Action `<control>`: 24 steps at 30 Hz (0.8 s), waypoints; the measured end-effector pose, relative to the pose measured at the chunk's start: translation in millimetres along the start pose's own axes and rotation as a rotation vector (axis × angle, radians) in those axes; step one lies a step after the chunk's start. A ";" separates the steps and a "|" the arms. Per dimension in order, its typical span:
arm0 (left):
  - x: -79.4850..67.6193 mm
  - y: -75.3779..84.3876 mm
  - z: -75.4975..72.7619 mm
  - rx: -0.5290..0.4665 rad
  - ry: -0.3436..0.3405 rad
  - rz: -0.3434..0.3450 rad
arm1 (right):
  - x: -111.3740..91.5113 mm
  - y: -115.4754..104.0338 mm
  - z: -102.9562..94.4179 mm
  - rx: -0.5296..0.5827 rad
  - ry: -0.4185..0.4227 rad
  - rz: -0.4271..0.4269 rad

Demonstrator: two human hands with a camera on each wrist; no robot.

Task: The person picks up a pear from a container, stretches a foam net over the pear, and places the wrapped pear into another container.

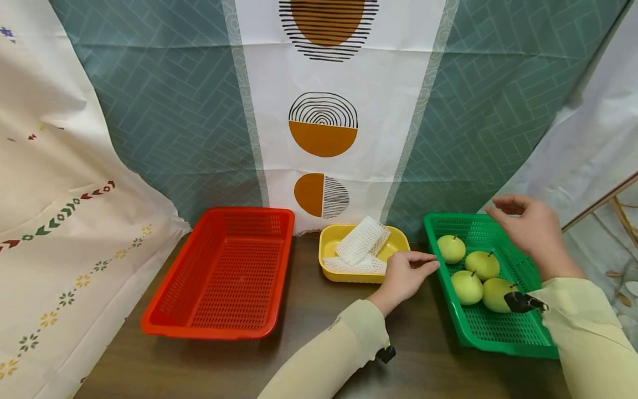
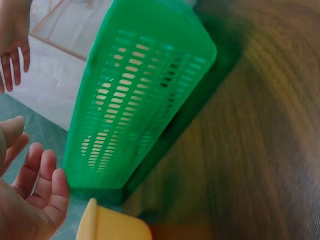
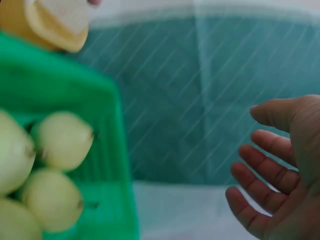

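Several yellow-green pears [image 1: 482, 265] lie together in the green basket [image 1: 508, 348] on the right. Above that basket's far right part is my right hand [image 1: 533, 230], fingers loosely bent and holding nothing; the right wrist view shows its palm bare. My left hand [image 1: 406, 277] hovers between the yellow basket and the green one, its fingertips near the green rim. In the left wrist view the left hand's fingers [image 2: 60, 187] are relaxed with nothing among them. White foam fruit nets [image 1: 360, 244] lie in the yellow basket [image 1: 349, 277], just behind the left hand.
A red basket [image 1: 284, 266] with nothing in it stands at the left on the dark wooden table [image 1: 319, 321]. Patterned cloth [image 1: 174, 111] hangs behind the baskets. A pale cloth [image 1: 75, 249] drapes along the left side.
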State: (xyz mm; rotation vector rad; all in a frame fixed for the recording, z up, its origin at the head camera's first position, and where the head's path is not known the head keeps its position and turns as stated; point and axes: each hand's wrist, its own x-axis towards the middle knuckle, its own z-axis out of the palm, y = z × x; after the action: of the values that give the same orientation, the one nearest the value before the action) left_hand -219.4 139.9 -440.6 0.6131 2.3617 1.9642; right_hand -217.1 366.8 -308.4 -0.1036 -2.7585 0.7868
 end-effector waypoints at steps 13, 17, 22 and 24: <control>-4.3 -7.3 19.3 0.057 -0.087 -0.044 | 13.4 79.2 5.4 -0.137 -0.228 0.007; -3.9 -7.5 20.8 0.066 -0.102 -0.035 | 15.1 87.8 9.1 -0.167 -0.360 0.017; -3.8 -8.6 22.8 0.084 -0.110 -0.036 | 17.6 95.1 15.0 -0.183 -0.477 -0.008; -4.0 -9.4 24.4 0.083 -0.115 -0.041 | 18.5 97.1 16.6 -0.192 -0.515 -0.018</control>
State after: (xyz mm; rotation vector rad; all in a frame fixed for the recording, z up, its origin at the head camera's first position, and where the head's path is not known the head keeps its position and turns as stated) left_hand -212.3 160.4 -455.7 0.6566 2.3767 1.7712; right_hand -240.0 443.5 -368.7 0.1025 -3.3110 0.6070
